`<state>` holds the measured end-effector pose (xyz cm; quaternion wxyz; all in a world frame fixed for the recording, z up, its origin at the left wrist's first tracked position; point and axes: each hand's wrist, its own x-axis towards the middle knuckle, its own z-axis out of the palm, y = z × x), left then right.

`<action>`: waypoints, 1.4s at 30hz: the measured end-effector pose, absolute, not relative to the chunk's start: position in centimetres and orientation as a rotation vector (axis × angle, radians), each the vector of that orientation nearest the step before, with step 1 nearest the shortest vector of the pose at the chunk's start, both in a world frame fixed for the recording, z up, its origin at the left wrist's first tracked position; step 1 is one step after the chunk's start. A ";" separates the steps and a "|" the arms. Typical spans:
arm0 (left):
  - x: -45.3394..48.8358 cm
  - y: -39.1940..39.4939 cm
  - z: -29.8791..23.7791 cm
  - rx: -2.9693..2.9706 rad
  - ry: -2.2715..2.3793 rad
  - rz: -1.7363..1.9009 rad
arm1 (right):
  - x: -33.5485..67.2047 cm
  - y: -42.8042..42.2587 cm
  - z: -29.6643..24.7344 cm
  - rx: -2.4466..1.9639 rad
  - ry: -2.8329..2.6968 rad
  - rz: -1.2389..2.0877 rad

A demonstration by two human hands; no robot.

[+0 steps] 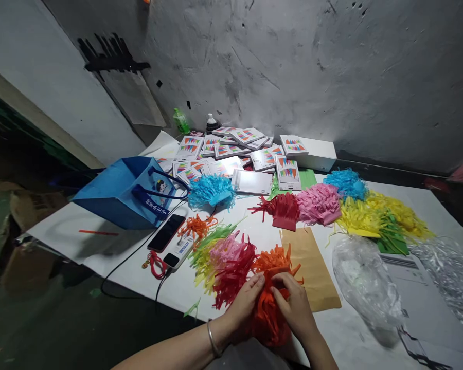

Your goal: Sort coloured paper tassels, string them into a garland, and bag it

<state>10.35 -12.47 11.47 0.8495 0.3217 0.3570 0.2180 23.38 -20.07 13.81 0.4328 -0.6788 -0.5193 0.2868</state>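
Observation:
My left hand (247,294) and my right hand (294,304) meet at the table's front edge over a bunch of orange fringed tissue paper (269,313). The fingers of both hands are closed on its upper band, thumbs on top. Its strips hang down between my wrists. More orange fringe (277,257) spreads just beyond my fingers. Left of my left hand lies a dark red fringed bunch (237,275), overlapping pink fringe (227,253) and yellow fringe (204,268). Brown paper (312,272) lies flat under and beyond my right hand.
A blue bag (119,192), a phone (166,232) and a white device (179,252) with a cable sit left. Printed packs (231,149) pile up by the wall. Red (285,211), pink (319,203), blue (345,183) and yellow bunches (393,210) lie right, near crumpled clear plastic (366,277).

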 end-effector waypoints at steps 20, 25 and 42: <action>10.3 -12.6 10.4 0.748 0.719 0.450 | 24.6 -19.9 14.7 -1.555 -1.231 0.964; 10.3 -12.6 9.9 0.713 0.703 0.449 | 24.8 -20.0 15.0 -1.531 -1.303 0.961; 10.7 -12.4 11.0 0.935 0.662 0.439 | 24.1 -20.0 13.6 -1.603 -1.402 0.783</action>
